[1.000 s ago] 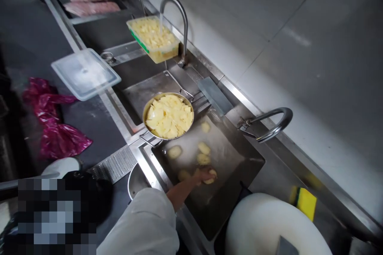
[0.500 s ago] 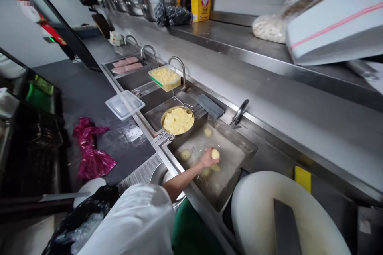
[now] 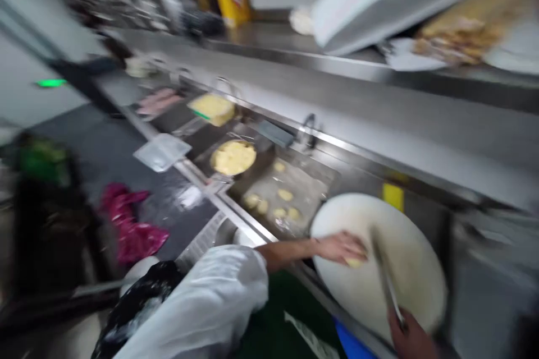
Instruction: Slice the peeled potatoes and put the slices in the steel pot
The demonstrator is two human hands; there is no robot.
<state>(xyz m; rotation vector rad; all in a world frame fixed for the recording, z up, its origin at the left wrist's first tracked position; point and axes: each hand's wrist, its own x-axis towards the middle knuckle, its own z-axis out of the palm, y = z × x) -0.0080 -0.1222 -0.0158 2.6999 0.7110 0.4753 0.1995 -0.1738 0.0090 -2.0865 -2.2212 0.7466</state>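
Observation:
The picture is smeared by motion. My left hand [image 3: 342,248] lies on the round white cutting board [image 3: 404,258], fingers curled over a pale peeled potato [image 3: 354,262]. My right hand [image 3: 410,339] at the bottom edge grips the handle of a knife [image 3: 385,277] whose blade lies across the board, right of the potato. Several more peeled potatoes [image 3: 278,205] sit in the water of the sink [image 3: 320,176] left of the board.
A round pan of cut potato [image 3: 233,157] and a plastic tub of cut potato [image 3: 211,107] stand further along the sinks. A clear lid [image 3: 162,152] and a magenta bag [image 3: 130,224] lie left. A yellow sponge [image 3: 393,196] sits behind the board; a shelf runs above.
My left hand lifted a potato out of the sink water and carried it right onto the cutting board. The view swung right, and my right hand with the knife came into view.

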